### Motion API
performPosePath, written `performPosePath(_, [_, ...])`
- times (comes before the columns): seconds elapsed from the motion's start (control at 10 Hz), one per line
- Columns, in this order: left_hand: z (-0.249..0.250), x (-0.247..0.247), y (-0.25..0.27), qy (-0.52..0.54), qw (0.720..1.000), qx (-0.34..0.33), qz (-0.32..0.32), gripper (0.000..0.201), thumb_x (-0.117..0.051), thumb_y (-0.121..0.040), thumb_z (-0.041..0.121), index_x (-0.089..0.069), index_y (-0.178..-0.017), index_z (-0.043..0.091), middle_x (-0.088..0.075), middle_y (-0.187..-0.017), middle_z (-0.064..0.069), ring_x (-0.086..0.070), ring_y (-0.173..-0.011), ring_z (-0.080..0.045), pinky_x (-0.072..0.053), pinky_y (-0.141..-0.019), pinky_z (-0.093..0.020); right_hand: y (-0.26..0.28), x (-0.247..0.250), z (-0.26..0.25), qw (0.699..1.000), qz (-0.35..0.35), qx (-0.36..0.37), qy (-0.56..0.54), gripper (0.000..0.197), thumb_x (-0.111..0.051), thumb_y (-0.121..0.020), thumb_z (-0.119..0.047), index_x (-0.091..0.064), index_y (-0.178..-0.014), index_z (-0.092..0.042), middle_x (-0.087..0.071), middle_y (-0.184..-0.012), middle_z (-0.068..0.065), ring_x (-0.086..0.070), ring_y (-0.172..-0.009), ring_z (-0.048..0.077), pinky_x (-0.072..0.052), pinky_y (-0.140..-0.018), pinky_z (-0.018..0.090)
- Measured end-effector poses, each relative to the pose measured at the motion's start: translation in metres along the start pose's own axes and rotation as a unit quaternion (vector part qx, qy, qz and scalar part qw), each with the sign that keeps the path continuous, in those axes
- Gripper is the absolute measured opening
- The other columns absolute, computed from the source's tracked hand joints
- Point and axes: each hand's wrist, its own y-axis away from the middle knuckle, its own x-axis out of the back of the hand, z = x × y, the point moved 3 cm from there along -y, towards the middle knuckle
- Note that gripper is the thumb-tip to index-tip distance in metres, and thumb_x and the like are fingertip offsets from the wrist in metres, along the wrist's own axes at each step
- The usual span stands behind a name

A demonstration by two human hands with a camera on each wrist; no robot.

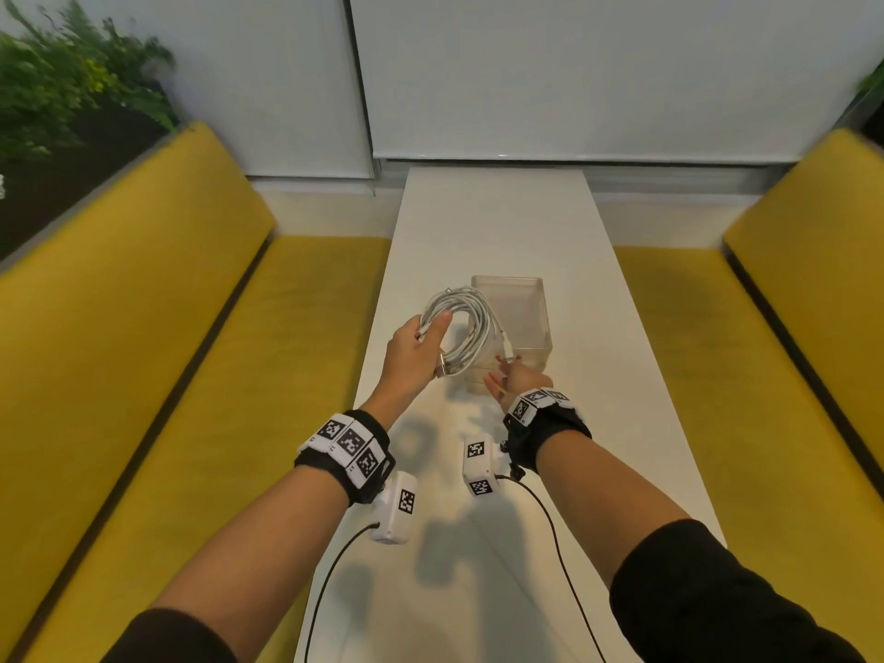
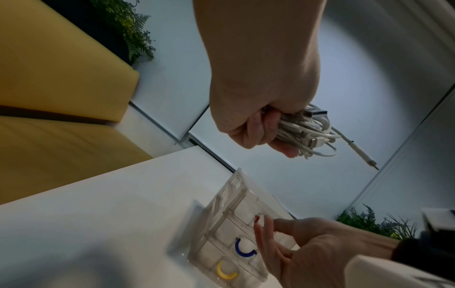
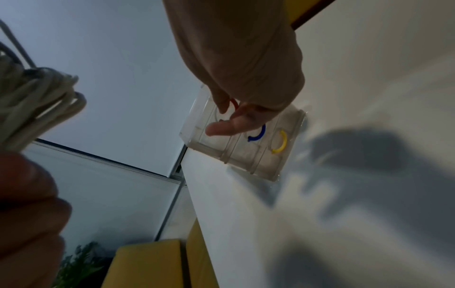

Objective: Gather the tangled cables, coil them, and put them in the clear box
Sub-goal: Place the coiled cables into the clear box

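My left hand [image 1: 416, 346] grips a coil of white cables [image 1: 461, 327], held up above the table just left of the clear box [image 1: 526, 308]. In the left wrist view the fingers [image 2: 256, 126] curl round the bundle [image 2: 305, 132], and one plug end [image 2: 364, 155] dangles free. The box [image 2: 229, 210] stands upright, with blue [image 2: 243, 251] and yellow [image 2: 226, 272] arcs on its near wall. My right hand [image 1: 516, 380] is at that wall with loosely spread fingers [image 3: 229, 128] holding nothing. I cannot tell whether they touch the box [image 3: 246, 154]. The coil [image 3: 37, 101] shows at the right wrist view's left edge.
The narrow white table [image 1: 502, 222] runs away from me between two yellow benches [image 1: 143, 327] [image 1: 765, 351]. Plants [image 1: 71, 88] stand behind the left bench. Black leads [image 1: 550, 519] hang from the wrist cameras over the table's near end.
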Motion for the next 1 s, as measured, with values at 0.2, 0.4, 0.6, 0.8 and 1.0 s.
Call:
performPosePath(0.2, [0.001,0.001,0.003,0.001,0.999,0.026,-0.022,0.037,-0.055,-0.099,0.044,-0.054,-0.088,0.009,-0.045,-0.040,0.010,-0.041,-0.036,-0.003,-0.034,-0.040,-0.019,-0.011,0.008,0.006,1.000,-0.001,0.015,-0.004,0.009,-0.062,-0.093,-0.011,-0.063,-0.086,-0.005,-0.069,-0.114,0.020,-0.064,-0.082,0.025,-0.059,-0.063,0.036])
performPosePath(0.4, [-0.008,0.000,0.001,0.012,0.998,0.057,-0.033,0.053,-0.053,-0.098,0.050,-0.049,-0.105,-0.002,-0.048,-0.055,-0.006,-0.049,-0.057,-0.028,-0.026,-0.037,-0.022,0.002,0.023,0.012,0.999,-0.016,0.021,-0.042,0.016,-0.069,-0.083,-0.001,-0.062,-0.093,0.007,-0.067,-0.091,0.022,-0.067,-0.087,0.032,-0.059,-0.050,0.031])
performPosePath(0.6, [-0.014,-0.019,0.010,-0.033,0.976,0.155,-0.149,0.042,-0.053,-0.098,0.050,-0.054,-0.094,0.008,-0.059,-0.057,-0.014,-0.042,-0.039,-0.018,-0.021,-0.039,-0.021,0.010,0.043,0.025,0.992,-0.043,0.004,-0.115,0.023,-0.054,-0.096,0.002,-0.055,-0.119,0.008,-0.066,-0.103,0.018,-0.066,-0.086,0.023,-0.060,-0.077,0.030])
performPosePath(0.8, [-0.012,-0.056,0.017,-0.094,0.940,0.244,-0.218,0.040,-0.049,-0.098,0.043,-0.062,-0.082,0.008,-0.060,-0.052,-0.012,-0.026,-0.035,-0.012,-0.021,-0.041,-0.015,-0.004,0.066,0.042,0.970,-0.097,-0.083,-0.205,0.022,-0.045,-0.102,-0.009,-0.052,-0.122,-0.003,-0.055,-0.124,0.009,-0.056,-0.112,0.024,-0.050,-0.097,0.020])
performPosePath(1.0, [-0.003,-0.082,0.005,-0.072,0.930,0.285,-0.220,0.033,-0.048,-0.097,0.030,-0.056,-0.069,0.013,-0.052,-0.045,-0.006,-0.031,-0.024,-0.007,-0.019,-0.037,-0.008,0.003,0.069,0.038,0.986,-0.085,-0.041,-0.139,0.034,-0.061,-0.087,0.006,-0.056,-0.119,0.018,-0.066,-0.117,0.029,-0.065,-0.112,0.035,-0.061,-0.083,0.034])
